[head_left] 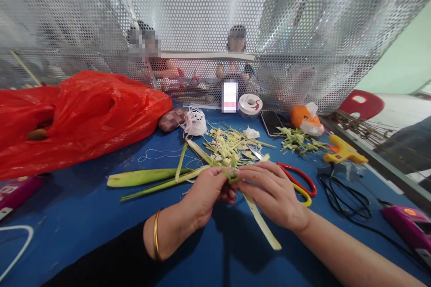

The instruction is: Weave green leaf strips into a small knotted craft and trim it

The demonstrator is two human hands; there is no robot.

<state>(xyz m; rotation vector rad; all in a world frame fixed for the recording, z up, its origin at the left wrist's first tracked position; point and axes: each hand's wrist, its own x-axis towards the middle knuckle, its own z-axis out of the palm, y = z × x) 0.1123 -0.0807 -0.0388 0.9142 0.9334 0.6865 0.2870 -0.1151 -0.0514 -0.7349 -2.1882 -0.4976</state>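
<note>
My left hand, with a gold bangle at the wrist, pinches a small green folded leaf piece between thumb and fingers. The fingers of my right hand close on the same piece from the other side. Below the right fingers a pale leaf strip hangs out toward me; where it joins the piece is hidden. Just beyond my hands lies a heap of leaf scraps. Scissors with red and yellow handles lie partly behind my right hand. Long green leaves rest left of my hands.
A red plastic bag covers the left side. White string, a ribbon spool, a phone, finished-looking leaf knots and a yellow glue gun with a black cable stand around. A perforated metal screen rises behind.
</note>
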